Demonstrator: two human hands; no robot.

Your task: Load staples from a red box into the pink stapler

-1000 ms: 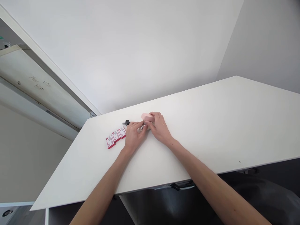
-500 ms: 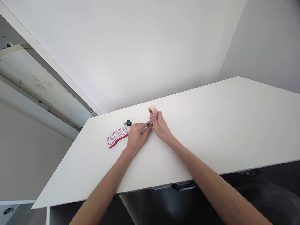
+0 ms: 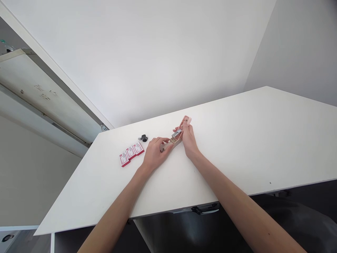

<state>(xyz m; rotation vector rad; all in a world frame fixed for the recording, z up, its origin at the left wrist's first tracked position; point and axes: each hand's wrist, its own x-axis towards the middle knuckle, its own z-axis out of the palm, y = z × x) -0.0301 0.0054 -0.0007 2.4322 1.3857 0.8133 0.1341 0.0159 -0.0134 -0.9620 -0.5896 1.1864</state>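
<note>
A pink stapler (image 3: 187, 119) is opened wide on the white table, its metal magazine tilted up above the beige base (image 3: 176, 141). Fingers of my left hand (image 3: 154, 154) close around the base's left end near the table surface. My right hand (image 3: 189, 141) grips the raised pink top arm on the other side, thumb along it. Small dark-and-gold bits (image 3: 162, 150) show beside my left thumb; I cannot tell what they are. What lies under my right fingers is hidden.
Three small red-and-white boxes (image 3: 131, 152) stand in a slanted row left of my left hand. Behind them lies a small black item (image 3: 143, 137), perhaps a staple remover. A wall rises behind the white table (image 3: 237, 140); a black handle (image 3: 205, 210) juts below its front edge.
My right hand has swung the pink top arm up and to the right, away from the base. The stapler's inside and magazine now show. My left hand has barely moved.
</note>
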